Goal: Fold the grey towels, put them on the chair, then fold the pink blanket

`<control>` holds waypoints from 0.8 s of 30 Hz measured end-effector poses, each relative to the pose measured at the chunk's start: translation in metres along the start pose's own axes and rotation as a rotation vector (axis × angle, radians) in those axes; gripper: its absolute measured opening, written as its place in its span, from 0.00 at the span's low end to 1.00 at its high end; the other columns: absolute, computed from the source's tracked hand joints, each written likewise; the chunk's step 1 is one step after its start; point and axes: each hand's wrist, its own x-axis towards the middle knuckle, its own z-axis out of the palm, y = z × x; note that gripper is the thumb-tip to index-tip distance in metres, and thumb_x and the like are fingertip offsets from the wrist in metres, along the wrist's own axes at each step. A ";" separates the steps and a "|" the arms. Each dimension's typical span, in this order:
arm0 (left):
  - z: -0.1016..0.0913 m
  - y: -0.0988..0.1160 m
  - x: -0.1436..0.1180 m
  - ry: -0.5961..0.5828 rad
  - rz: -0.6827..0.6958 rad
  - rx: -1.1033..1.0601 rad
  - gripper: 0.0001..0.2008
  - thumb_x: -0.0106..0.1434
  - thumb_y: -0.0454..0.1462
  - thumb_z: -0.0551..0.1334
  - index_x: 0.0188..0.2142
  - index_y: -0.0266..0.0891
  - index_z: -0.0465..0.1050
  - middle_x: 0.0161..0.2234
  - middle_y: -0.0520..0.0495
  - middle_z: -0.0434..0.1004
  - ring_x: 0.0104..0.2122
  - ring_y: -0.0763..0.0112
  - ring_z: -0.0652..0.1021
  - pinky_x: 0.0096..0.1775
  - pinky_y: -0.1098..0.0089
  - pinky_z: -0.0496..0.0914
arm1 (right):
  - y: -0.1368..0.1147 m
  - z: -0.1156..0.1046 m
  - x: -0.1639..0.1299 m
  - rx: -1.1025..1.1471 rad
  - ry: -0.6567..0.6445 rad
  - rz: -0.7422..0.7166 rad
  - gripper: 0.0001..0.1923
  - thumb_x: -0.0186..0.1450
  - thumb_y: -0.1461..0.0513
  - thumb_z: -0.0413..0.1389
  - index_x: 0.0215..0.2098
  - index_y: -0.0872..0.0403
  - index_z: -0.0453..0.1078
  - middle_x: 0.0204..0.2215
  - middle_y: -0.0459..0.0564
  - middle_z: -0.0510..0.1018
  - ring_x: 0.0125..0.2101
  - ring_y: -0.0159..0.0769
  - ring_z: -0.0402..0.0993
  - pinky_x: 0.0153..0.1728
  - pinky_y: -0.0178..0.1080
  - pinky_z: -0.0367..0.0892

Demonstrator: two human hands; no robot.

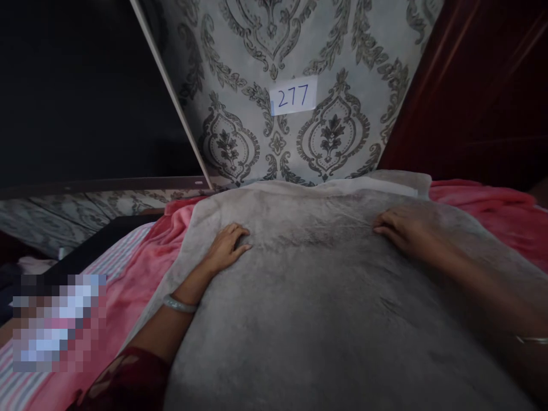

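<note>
Lengthwise, grey blanket (317, 297) apparently runs wallward under flat left hand (226, 246), right hand (405, 228).

Grey damask wallpaper (299, 45) carrying paper label "277" (293, 96); dark red curtain (483, 85) right; dark panel (85, 85) left; dim light.

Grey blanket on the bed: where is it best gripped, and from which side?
Probably the far edge of the grey blanket, pinched at both corners from above. The left hand and right hand lie flat near that free, reachable edge by the wall.
</note>
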 end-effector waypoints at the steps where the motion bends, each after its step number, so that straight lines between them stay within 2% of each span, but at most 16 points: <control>1: 0.000 0.001 0.000 0.009 0.008 0.001 0.18 0.67 0.49 0.60 0.48 0.40 0.71 0.46 0.41 0.73 0.48 0.56 0.73 0.51 0.56 0.67 | -0.001 -0.003 0.001 -0.016 0.017 -0.011 0.13 0.69 0.55 0.48 0.30 0.49 0.68 0.28 0.53 0.76 0.32 0.44 0.73 0.37 0.45 0.67; 6: 0.000 0.004 -0.001 0.016 0.000 0.039 0.17 0.66 0.49 0.61 0.47 0.41 0.73 0.47 0.42 0.73 0.49 0.56 0.72 0.51 0.56 0.67 | -0.003 -0.012 0.002 -0.029 0.108 -0.069 0.15 0.71 0.53 0.48 0.30 0.50 0.68 0.27 0.53 0.77 0.31 0.44 0.72 0.35 0.44 0.65; 10: 0.002 0.006 0.001 -0.058 -0.077 0.105 0.07 0.66 0.42 0.61 0.38 0.41 0.73 0.39 0.44 0.75 0.43 0.58 0.73 0.45 0.58 0.66 | -0.005 -0.013 0.002 -0.018 0.092 -0.037 0.15 0.70 0.53 0.48 0.31 0.49 0.68 0.28 0.54 0.77 0.32 0.45 0.72 0.36 0.45 0.65; 12: 0.004 0.006 0.003 -0.067 -0.111 0.126 0.05 0.67 0.39 0.60 0.34 0.42 0.72 0.35 0.45 0.75 0.41 0.58 0.72 0.44 0.59 0.66 | -0.004 -0.012 0.002 -0.005 0.075 -0.015 0.15 0.70 0.52 0.48 0.30 0.49 0.68 0.28 0.54 0.77 0.32 0.45 0.71 0.36 0.46 0.65; 16: 0.004 0.007 0.003 0.007 -0.130 0.108 0.07 0.68 0.37 0.57 0.32 0.41 0.69 0.34 0.44 0.74 0.39 0.59 0.72 0.45 0.58 0.66 | 0.000 -0.005 0.001 0.024 0.055 0.015 0.17 0.70 0.51 0.47 0.30 0.49 0.68 0.28 0.55 0.77 0.31 0.45 0.72 0.36 0.46 0.65; 19: 0.002 0.007 0.002 0.048 -0.109 0.063 0.06 0.68 0.40 0.59 0.36 0.41 0.70 0.39 0.43 0.74 0.42 0.59 0.73 0.46 0.58 0.67 | 0.002 -0.001 -0.001 0.043 0.023 0.037 0.18 0.70 0.50 0.47 0.31 0.49 0.69 0.29 0.55 0.77 0.32 0.46 0.72 0.37 0.46 0.65; 21: 0.002 0.008 0.002 0.010 -0.109 0.060 0.06 0.65 0.41 0.63 0.38 0.40 0.70 0.40 0.43 0.74 0.43 0.58 0.73 0.47 0.58 0.67 | 0.002 0.001 -0.002 0.056 0.012 0.048 0.18 0.70 0.49 0.47 0.31 0.49 0.70 0.29 0.55 0.77 0.33 0.46 0.72 0.37 0.46 0.66; 24: 0.003 0.009 0.004 -0.082 -0.138 0.105 0.04 0.65 0.38 0.63 0.34 0.41 0.71 0.36 0.44 0.75 0.41 0.58 0.73 0.45 0.59 0.67 | 0.002 0.006 -0.003 0.082 0.003 0.065 0.20 0.70 0.47 0.46 0.31 0.49 0.69 0.29 0.55 0.77 0.32 0.46 0.73 0.36 0.46 0.66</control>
